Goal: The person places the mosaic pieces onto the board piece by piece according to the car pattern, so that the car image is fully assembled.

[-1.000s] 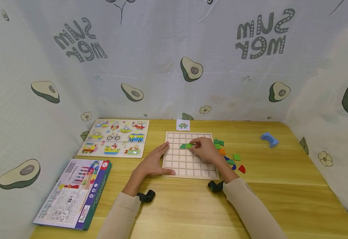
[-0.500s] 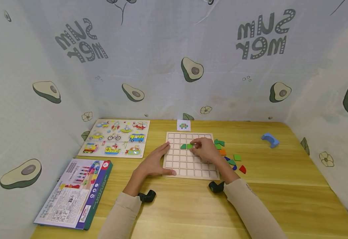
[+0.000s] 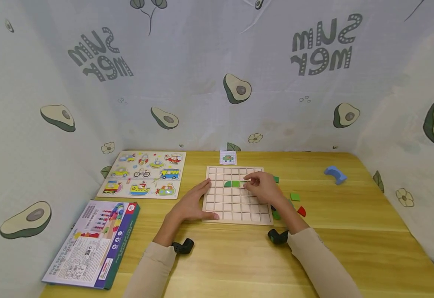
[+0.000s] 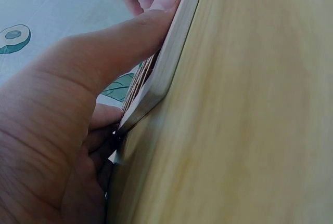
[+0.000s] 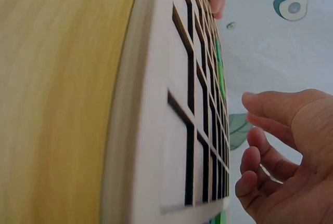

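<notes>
My left hand (image 3: 191,203) rests on the near left corner of a wooden grid board (image 3: 226,207). Its thumb lies along the front edge, the fingers against the left side. My right hand (image 3: 263,187) hovers over the board's right part, thumb and fingertips apart, with nothing between them; the right wrist view shows the same loose fingers (image 5: 270,156). In the board's cells, side by side, lie a dark green quarter-round piece (image 3: 227,184) and a light green square (image 3: 236,183). The right hand and forearm hide part of the loose pieces beside the board.
Right of the board lie loose pieces, among them a green square (image 3: 295,196) and a red wedge (image 3: 301,211). A small picture card (image 3: 228,157) is behind it. A vehicle puzzle (image 3: 142,174) and a toy box (image 3: 86,244) lie left, a blue arch block (image 3: 336,174) far right.
The right hand has let go of the light green square, which stays in its cell, and moved slightly right with the fingers parted. The left hand keeps its place.
</notes>
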{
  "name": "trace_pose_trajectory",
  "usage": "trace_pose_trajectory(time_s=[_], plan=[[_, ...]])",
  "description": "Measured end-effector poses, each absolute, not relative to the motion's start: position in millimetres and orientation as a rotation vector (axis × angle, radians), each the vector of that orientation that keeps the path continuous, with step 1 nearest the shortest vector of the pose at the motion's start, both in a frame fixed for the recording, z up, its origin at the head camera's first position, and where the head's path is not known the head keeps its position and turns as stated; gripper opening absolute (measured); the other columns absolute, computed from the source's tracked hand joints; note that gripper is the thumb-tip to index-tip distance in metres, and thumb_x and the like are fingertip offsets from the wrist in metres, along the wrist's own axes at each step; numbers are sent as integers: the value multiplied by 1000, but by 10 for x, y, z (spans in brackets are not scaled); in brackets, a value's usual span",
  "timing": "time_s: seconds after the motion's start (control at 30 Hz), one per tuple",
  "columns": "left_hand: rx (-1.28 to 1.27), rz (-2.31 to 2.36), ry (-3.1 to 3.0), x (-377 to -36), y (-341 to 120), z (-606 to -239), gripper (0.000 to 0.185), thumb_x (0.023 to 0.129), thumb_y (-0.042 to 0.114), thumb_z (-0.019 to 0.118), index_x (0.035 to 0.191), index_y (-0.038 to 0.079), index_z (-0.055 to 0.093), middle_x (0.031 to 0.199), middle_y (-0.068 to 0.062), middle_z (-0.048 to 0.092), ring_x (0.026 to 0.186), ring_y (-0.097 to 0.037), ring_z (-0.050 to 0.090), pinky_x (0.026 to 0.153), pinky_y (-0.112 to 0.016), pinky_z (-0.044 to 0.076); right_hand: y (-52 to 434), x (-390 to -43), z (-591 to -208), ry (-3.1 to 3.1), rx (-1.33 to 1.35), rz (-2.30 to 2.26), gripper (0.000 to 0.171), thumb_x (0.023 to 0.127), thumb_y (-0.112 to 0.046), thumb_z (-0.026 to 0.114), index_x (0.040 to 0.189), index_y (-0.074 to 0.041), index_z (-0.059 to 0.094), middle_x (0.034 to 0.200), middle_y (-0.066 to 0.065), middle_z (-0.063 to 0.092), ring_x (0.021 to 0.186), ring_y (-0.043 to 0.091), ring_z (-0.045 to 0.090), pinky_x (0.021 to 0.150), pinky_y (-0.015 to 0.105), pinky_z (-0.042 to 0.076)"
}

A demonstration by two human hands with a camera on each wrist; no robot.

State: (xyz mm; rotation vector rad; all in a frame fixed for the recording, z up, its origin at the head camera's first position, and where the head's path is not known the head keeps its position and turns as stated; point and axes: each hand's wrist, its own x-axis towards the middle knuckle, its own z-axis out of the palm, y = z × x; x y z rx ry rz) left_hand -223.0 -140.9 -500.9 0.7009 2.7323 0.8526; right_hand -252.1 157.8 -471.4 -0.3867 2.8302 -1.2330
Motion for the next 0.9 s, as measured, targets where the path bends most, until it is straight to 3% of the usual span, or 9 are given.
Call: trace_pose_trajectory(time_s=[0.37, 0.63, 0.9], plan=[[715, 858, 2732, -2246, -1418, -5033, 119, 76, 63, 83, 165, 11, 24, 175, 0, 14, 160, -27, 18, 128, -51, 25, 1991, -2517, -4697, 2904, -338, -1176, 30, 96, -18, 74, 121, -3, 74, 95, 11, 67, 78, 21, 54, 66, 30, 46], [715, 849, 2739, -2241, -1422, -5038, 119, 76, 63, 83, 165, 11, 24, 175, 0, 14, 160, -27, 18, 128, -51, 26, 2257, -2531, -4727, 2923, -356, -1136, 31, 98, -16, 71, 124, 1, 72, 97, 14, 67, 80, 22, 58, 68, 36, 49], [719, 843, 2740, -2237, -1416, -5031, 119, 76, 64, 83, 165, 12, 24, 175, 0, 14, 160, -27, 18, 128, -52, 26, 2355, -2659, -4748, 2954, -317, -1046, 27, 99, -17, 69, 122, -1, 73, 94, 13, 65, 79, 23, 56, 66, 33, 47]])
